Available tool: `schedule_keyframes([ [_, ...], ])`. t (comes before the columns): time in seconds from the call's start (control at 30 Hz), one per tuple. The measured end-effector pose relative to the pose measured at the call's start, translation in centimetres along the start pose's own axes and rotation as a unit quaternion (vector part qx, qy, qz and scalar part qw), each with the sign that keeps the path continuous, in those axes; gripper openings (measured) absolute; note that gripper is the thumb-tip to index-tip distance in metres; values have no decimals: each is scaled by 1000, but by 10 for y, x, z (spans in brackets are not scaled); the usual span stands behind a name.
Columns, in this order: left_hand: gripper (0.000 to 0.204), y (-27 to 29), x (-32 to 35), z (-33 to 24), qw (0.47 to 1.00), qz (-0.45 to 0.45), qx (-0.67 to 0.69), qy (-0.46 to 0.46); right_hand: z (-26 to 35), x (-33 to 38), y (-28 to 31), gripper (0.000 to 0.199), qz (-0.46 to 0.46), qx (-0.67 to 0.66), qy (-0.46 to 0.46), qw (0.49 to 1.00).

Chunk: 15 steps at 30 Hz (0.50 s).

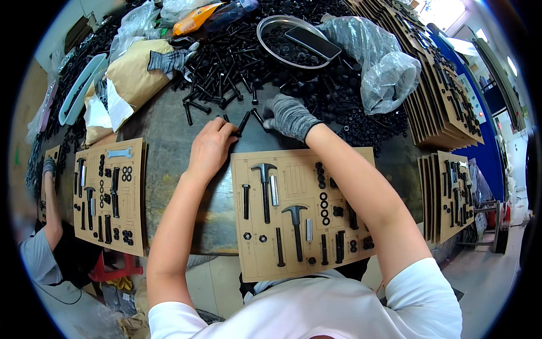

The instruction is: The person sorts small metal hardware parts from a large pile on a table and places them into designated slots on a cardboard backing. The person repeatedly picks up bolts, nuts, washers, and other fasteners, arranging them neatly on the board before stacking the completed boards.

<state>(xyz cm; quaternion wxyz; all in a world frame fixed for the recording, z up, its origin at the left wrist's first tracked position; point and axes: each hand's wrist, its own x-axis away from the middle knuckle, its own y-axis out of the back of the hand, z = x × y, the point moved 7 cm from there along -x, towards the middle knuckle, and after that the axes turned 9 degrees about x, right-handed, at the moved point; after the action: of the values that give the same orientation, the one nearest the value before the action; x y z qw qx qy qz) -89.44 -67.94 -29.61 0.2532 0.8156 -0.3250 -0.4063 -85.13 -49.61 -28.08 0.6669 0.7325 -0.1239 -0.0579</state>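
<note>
My left hand [211,146] is bare and reaches over the metal table, its fingers closed on a black bolt [244,123] that slants up to the right. Opposite it, my right hand [289,117] wears a grey knitted glove; its curled fingertips pinch the end of another black bolt [258,117]. Below my hands, a brown cardboard panel [257,263] leans at the table's near edge. It carries black T-shaped bolts [265,192], straight bolts, silver sleeves [309,229], nuts and black rings [324,209]. My right forearm hides part of its right side.
A large heap of loose black bolts [223,68] covers the far table, with nuts [367,127] at right. A metal bowl [261,35] holds a phone [313,43]. Stacked panels [420,121] stand right; another filled panel [135,226] stands left. At far left, a co-worker's gloved hand [49,166] shows.
</note>
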Motion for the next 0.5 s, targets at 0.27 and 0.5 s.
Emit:
schedule_keyframes([
  [0.27,17,-4,5,6,996,10,23,82,9,-24,-16,29,-63,-63,4,996],
  [0.5,12,-2,8,3,984,42,83,153,-55,43,22,24,-177,-334,-71,923],
])
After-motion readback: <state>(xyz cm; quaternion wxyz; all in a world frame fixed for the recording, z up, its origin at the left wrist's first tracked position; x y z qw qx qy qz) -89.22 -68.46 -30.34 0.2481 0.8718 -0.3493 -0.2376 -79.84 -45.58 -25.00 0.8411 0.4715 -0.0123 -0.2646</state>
